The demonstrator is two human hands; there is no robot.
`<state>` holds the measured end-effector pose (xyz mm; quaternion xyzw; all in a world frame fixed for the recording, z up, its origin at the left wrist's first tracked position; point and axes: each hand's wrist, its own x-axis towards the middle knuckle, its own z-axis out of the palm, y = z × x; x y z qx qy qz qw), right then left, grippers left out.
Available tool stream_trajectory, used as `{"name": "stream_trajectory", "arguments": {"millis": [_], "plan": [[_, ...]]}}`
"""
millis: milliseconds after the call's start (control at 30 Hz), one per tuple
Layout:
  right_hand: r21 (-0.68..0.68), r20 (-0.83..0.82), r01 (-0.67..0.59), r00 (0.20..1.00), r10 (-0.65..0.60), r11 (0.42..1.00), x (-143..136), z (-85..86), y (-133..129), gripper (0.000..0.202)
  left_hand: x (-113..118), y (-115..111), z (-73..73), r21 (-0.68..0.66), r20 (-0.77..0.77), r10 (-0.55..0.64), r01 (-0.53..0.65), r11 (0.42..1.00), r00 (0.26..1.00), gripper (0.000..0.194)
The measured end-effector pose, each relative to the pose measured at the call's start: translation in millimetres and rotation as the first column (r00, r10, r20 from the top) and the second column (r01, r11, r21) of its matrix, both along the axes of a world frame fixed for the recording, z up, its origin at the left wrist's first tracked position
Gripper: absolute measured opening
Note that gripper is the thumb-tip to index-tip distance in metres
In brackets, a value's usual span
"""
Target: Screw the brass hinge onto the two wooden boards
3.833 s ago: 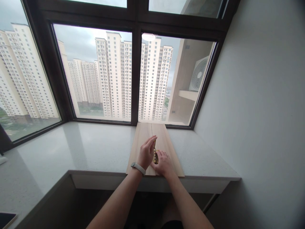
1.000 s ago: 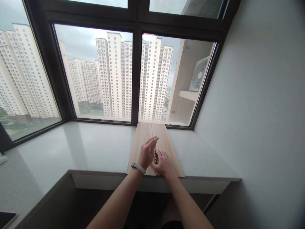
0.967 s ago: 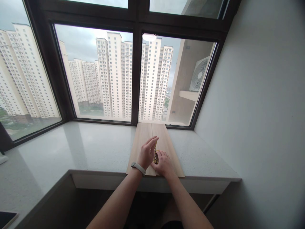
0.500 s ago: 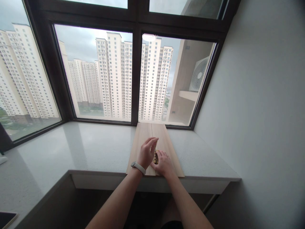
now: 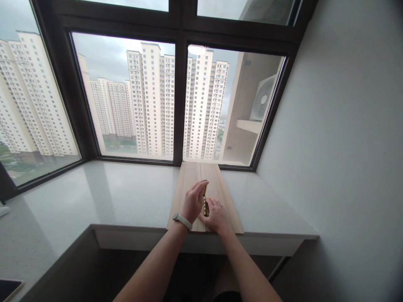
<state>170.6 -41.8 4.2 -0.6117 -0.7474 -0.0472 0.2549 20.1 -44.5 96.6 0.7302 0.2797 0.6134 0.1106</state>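
A gold-coloured hinge (image 5: 204, 207) lies over the seam between two pale wooden boards (image 5: 211, 173). One of its leaves stands raised, and the ribbed knuckle shows between my hands. My left hand (image 5: 192, 201), with a light-banded watch at the wrist, closes its fingers on the raised leaf from the left. Against the right side of the hinge, my right hand (image 5: 217, 214) presses low on the board and keeps hold of the other leaf. Fingers cover much of both leaves.
The boards lie on a white speckled sill (image 5: 138, 197), reaching from the window to its front edge. Dark window frames (image 5: 178, 105) rise behind, and a plain wall (image 5: 330, 126) stands to the right. A dark flat object (image 5: 9, 288) sits at the lower left.
My left hand has shifted slightly left, and more of the hinge's raised leaf and knuckle now shows. My right hand stays in place.
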Motion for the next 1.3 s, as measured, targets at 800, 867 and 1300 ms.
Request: {"name": "stream_trajectory", "arguments": {"millis": [800,867,1300], "plan": [[-0.004,-0.002,0.001,1.000,-0.001,1.000,0.8,-2.6,1.7,0.069,0.0,-0.4,2.7,-0.011,0.011,0.150,-0.150,0.989,0.989,0.010],[-0.006,-0.002,0.005,1.000,-0.005,1.000,1.1,-2.6,1.9,0.069,-0.8,-1.1,3.2,-0.013,0.002,0.125,-0.125,0.992,0.992,0.016],[0.002,0.004,0.008,1.000,-0.008,1.000,0.2,-2.5,1.8,0.067,0.9,-1.1,1.1,-0.016,0.005,0.049,-0.049,0.999,0.999,0.023]]}}
